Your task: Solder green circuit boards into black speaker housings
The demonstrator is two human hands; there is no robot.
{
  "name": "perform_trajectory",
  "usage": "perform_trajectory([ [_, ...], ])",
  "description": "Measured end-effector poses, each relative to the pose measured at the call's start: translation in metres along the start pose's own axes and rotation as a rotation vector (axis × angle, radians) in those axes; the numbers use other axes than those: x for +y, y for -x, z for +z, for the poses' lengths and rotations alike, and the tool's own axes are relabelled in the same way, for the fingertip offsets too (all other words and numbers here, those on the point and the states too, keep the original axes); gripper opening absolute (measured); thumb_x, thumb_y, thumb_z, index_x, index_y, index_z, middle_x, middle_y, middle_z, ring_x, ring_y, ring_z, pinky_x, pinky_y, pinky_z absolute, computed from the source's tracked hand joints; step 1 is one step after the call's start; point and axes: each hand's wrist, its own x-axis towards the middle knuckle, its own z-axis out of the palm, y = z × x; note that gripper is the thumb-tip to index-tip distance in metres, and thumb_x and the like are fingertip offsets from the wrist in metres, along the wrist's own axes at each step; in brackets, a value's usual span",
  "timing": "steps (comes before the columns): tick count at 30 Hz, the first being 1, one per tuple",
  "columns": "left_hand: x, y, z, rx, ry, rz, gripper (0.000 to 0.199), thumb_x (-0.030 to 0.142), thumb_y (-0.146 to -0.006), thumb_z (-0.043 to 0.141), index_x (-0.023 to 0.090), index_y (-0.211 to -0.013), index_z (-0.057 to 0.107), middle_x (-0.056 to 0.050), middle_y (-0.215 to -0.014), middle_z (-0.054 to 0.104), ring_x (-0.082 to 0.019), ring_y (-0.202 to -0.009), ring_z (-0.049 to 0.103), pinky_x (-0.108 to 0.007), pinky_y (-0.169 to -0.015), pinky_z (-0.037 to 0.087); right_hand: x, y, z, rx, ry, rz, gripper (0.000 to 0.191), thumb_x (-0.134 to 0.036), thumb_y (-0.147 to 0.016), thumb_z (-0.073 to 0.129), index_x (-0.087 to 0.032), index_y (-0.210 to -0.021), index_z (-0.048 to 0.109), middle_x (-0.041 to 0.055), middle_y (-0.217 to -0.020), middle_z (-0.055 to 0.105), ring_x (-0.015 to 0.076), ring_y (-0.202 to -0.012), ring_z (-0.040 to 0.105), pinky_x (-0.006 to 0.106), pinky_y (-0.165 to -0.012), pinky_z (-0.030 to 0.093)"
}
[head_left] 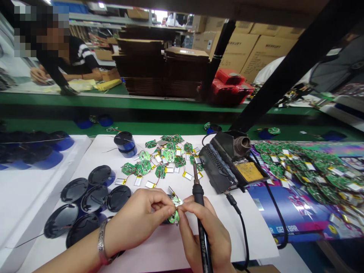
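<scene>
One small green circuit board (174,218), pinched by left hand (136,214), just beside right hand (214,229), which grips black pen-shaped soldering iron (198,193), seemingly pinching thin wire too. Best: board steady, hot tip angled clear of fingers.

- Lower left: six black-topped blue cups (94,198)
- Left of center: two more, stacked
- Lower center: one left hand (142,212), one right hand (209,227), one handheld board (174,217), one soldering iron (198,191)
- Right of center: one stand (217,163), one yellow sponge (249,171)
- Center, right: two board heaps (143,167), overlapping, uncountable
</scene>
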Motion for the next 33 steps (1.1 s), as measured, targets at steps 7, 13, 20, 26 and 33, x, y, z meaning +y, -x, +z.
perform_trajectory([
  [7, -0.002, 0.000, -0.001, 0.145, -0.036, 0.108, 0.022, 0.023, -0.086, 0.058, 0.021, -0.072, 0.075, 0.000, -0.076, 0.069, -0.013, -0.071, 0.062, -0.022, -0.067, 0.046, 0.001, 0.000, -0.005, 0.031, 0.050, -0.010, 0.029, 0.006, -0.080, 0.061, -0.011, -0.104, 0.060, 0.0075, -0.088, 0.064, 0.0175, -0.087, 0.063, 0.032, -0.079, 0.055],
  [13, -0.003, 0.002, -0.005, 0.199, -0.107, 0.148, 0.021, 0.024, -0.086, 0.061, 0.026, -0.074, 0.079, 0.000, -0.076, 0.067, -0.012, -0.070, 0.061, -0.021, -0.062, 0.045, 0.005, 0.008, -0.009, -0.040, 0.203, -0.046, 0.031, -0.003, -0.083, 0.063, -0.009, -0.113, 0.059, 0.0127, -0.102, 0.069, 0.0220, -0.102, 0.066, 0.035, -0.088, 0.056],
  [20, -0.007, 0.006, -0.006, 0.197, -0.115, 0.201, 0.017, 0.016, -0.084, 0.064, 0.024, -0.075, 0.076, 0.004, -0.073, 0.070, -0.010, -0.070, 0.064, -0.020, -0.067, 0.048, 0.004, 0.017, 0.000, -0.109, 0.227, -0.083, 0.032, -0.005, -0.084, 0.064, -0.009, -0.115, 0.058, 0.0155, -0.107, 0.069, 0.0214, -0.098, 0.069, 0.031, -0.083, 0.060],
  [26, -0.012, 0.012, -0.007, 0.185, -0.190, 0.394, 0.015, 0.013, -0.085, 0.065, 0.024, -0.076, 0.072, 0.005, -0.081, 0.072, -0.011, -0.080, 0.063, -0.022, -0.076, 0.050, 0.014, 0.013, 0.001, -0.262, 0.009, -0.076, 0.040, 0.001, -0.087, 0.056, -0.013, -0.125, 0.052, 0.0138, -0.120, 0.064, 0.0193, -0.114, 0.061, 0.033, -0.095, 0.056],
  [33, -0.019, 0.014, 0.008, 0.236, -0.192, 0.421, 0.020, 0.007, -0.083, 0.064, 0.024, -0.074, 0.069, 0.004, -0.080, 0.072, -0.016, -0.090, 0.058, -0.028, -0.082, 0.049, 0.024, 0.015, -0.002, -0.373, -0.105, -0.035, 0.043, -0.001, -0.091, 0.049, -0.016, -0.130, 0.047, 0.0129, -0.128, 0.060, 0.0197, -0.121, 0.057, 0.035, -0.099, 0.054],
])
